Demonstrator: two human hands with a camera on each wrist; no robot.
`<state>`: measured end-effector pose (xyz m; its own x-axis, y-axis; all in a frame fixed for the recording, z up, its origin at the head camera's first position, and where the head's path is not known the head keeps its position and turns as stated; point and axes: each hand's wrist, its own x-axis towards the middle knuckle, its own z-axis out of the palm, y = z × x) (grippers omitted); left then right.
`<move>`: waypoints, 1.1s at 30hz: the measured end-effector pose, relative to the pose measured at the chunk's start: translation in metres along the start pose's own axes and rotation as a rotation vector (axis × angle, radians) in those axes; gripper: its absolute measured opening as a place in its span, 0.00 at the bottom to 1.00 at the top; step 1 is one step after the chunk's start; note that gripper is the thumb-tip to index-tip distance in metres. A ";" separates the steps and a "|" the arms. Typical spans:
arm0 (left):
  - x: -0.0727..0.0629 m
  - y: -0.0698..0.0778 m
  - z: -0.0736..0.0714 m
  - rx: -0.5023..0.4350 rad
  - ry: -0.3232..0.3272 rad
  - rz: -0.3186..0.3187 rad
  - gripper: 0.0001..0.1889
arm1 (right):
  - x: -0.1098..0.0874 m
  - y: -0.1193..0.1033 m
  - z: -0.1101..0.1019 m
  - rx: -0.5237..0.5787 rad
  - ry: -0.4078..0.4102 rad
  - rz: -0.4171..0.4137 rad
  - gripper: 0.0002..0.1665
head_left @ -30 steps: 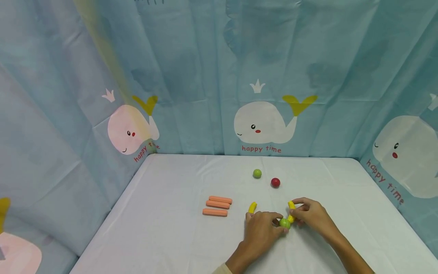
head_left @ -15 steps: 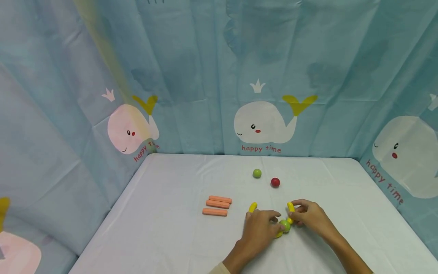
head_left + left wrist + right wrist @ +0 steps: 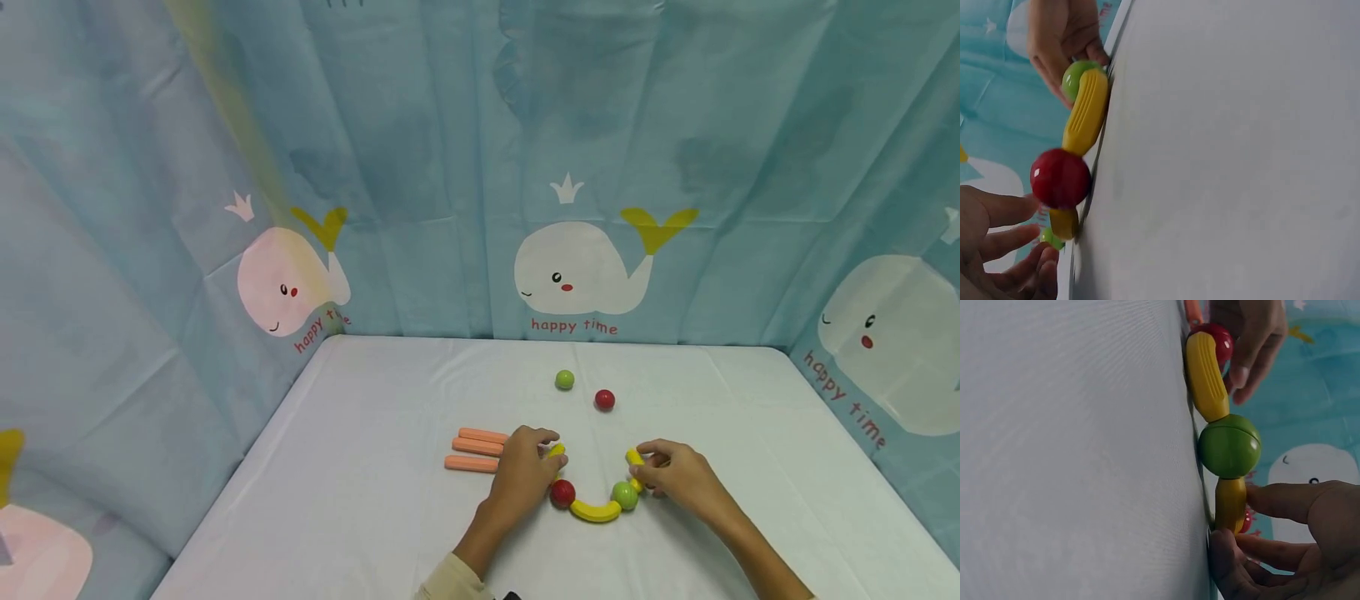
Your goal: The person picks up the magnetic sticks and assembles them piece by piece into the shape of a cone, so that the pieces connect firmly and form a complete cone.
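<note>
On the white table a curved chain of toy pieces lies in a U. A yellow curved bar (image 3: pixel 596 512) with ridges joins a red ball (image 3: pixel 562 494) to a green ball (image 3: pixel 625 496). Another yellow bar (image 3: pixel 636 468) rises from the green ball, and my right hand (image 3: pixel 678 477) pinches it between thumb and fingers. At the red ball's far side stands a third yellow bar (image 3: pixel 1064 224), partly hidden in the head view by my left hand (image 3: pixel 520 469). The left thumb and fingers are spread around that bar; in the left wrist view they look loose, the thumb tip beside the red ball.
Several orange straight bars (image 3: pixel 477 447) lie just left of my left hand. Farther back sit a loose green ball (image 3: pixel 565 380) and a loose red ball (image 3: pixel 604 400). A blue curtain (image 3: pixel 420 250) with whale prints stands behind the table.
My left hand has left the green ball and moved left to the far-left yellow bar, uncovering the red ball and middle bar. The right hand still holds its yellow bar.
</note>
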<state>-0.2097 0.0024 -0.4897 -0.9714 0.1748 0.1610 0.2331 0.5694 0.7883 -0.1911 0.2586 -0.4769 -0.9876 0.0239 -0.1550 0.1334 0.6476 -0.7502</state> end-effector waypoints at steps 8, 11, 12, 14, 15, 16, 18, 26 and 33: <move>0.009 -0.011 -0.007 -0.087 -0.067 -0.059 0.15 | 0.000 -0.001 0.002 -0.046 -0.003 -0.003 0.35; 0.009 -0.012 -0.007 -0.091 -0.083 -0.066 0.13 | 0.000 -0.001 0.002 -0.052 0.000 -0.011 0.33; 0.009 -0.012 -0.007 -0.091 -0.086 -0.067 0.12 | 0.001 -0.001 0.002 -0.055 0.003 -0.015 0.33; 0.009 -0.012 -0.007 -0.089 -0.091 -0.068 0.12 | 0.001 -0.001 0.002 -0.056 0.009 -0.021 0.32; 0.009 -0.013 -0.007 -0.090 -0.092 -0.068 0.12 | 0.002 -0.001 0.002 -0.057 0.014 -0.026 0.32; 0.009 -0.013 -0.008 -0.094 -0.093 -0.068 0.12 | 0.002 -0.001 0.002 -0.059 0.018 -0.031 0.31; 0.009 -0.013 -0.008 -0.097 -0.095 -0.069 0.12 | 0.003 0.000 0.002 -0.056 0.025 -0.039 0.30; 0.005 -0.016 -0.008 -0.158 -0.099 -0.067 0.13 | 0.009 -0.004 0.003 -0.069 0.038 -0.054 0.25; 0.003 -0.016 -0.005 -0.194 -0.092 -0.066 0.14 | 0.016 -0.007 0.008 -0.078 0.052 -0.062 0.18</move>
<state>-0.2163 -0.0108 -0.4990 -0.9738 0.2200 0.0570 0.1471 0.4186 0.8962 -0.2068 0.2484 -0.4790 -0.9970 0.0201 -0.0749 0.0672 0.7063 -0.7047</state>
